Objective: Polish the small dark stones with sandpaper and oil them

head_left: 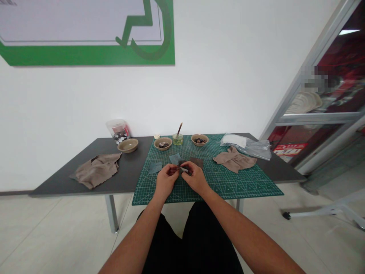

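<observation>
Over the middle of the green cutting mat (222, 185), my two hands meet with fingertips nearly touching. My left hand (167, 179) is closed in a pinch on a small dark piece, mostly hidden by the fingers. My right hand (196, 177) pinches a small folded greyish-white piece (184, 169) and brings it against the dark one. Close to the fingers lie blue-grey squares (155, 167), which look like sandpaper or cloth, and a dark brown square (197, 163). What exactly the dark piece is cannot be made out.
Behind the hands stand a bowl of dark and pale pieces (163, 144), a glass jar (177, 140) holding a brush-like stick, and a bowl of dark pieces (200, 140). Brown cloths (97, 169) flank both sides. Left are another bowl (128, 145) and a clear tub (118, 129); right, a plastic bag (256, 147).
</observation>
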A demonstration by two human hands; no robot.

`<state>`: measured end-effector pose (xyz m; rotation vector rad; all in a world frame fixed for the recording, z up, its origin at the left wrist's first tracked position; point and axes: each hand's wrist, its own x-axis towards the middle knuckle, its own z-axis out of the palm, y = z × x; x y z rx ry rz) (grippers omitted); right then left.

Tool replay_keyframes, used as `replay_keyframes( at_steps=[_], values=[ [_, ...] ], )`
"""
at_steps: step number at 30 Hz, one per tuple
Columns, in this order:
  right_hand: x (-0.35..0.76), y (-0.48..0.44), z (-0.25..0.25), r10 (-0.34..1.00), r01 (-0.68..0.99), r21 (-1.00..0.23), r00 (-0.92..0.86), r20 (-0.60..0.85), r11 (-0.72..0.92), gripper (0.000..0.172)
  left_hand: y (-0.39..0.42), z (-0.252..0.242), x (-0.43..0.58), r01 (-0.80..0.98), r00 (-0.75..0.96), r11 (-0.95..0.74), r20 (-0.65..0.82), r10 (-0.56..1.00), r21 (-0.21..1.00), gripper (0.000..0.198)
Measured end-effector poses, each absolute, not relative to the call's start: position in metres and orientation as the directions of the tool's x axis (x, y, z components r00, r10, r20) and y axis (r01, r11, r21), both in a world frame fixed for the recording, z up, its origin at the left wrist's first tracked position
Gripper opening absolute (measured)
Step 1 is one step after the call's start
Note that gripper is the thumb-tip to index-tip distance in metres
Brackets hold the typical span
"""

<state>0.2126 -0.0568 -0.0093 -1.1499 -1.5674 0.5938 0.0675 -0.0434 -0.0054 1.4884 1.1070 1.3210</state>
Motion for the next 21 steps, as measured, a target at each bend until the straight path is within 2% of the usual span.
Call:
replay_keyframes(
  at_steps=[4, 7, 11, 12, 13, 17, 21],
  values=[
    [0.213, -0.054, -0.010, 0.873, 0.420, -0.799, 0.028, 0.486, 0.431, 0.009, -0.043, -0.005, 0.068, 0.110, 0.027, -0.268, 0.267, 0.963, 0.957, 0.012],
    [0.214, -0.053, -0.013, 0.907, 0.345, -0.862, 0.062, 0.416, 0.372, 0.013, -0.043, -0.005, 0.067, 0.131, 0.011, -0.266, 0.267, 0.964, 0.955, 0.014],
    [0.215, -0.052, -0.019, 0.917, 0.203, -0.910, 0.104, 0.386, 0.360, 0.047, -0.042, -0.008, 0.066, 0.167, -0.009, -0.260, 0.265, 0.964, 0.951, 0.015],
    [0.215, -0.052, -0.020, 0.917, 0.190, -0.914, 0.110, 0.382, 0.358, 0.051, -0.042, -0.008, 0.066, 0.177, -0.013, -0.262, 0.268, 0.963, 0.949, 0.015],
    [0.215, -0.051, -0.021, 0.920, 0.185, -0.917, 0.111, 0.376, 0.353, 0.048, -0.042, -0.009, 0.067, 0.185, -0.016, -0.265, 0.273, 0.962, 0.946, 0.014],
    [0.215, -0.050, -0.020, 0.930, 0.207, -0.918, 0.070, 0.360, 0.339, 0.016, -0.042, -0.009, 0.067, 0.237, -0.034, -0.285, 0.301, 0.953, 0.929, 0.013],
    [0.215, -0.049, -0.019, 0.938, 0.275, -0.909, 0.058, 0.341, 0.314, 0.014, -0.046, -0.008, 0.068, 0.316, -0.053, -0.306, 0.339, 0.939, 0.898, 0.006]
  ],
)
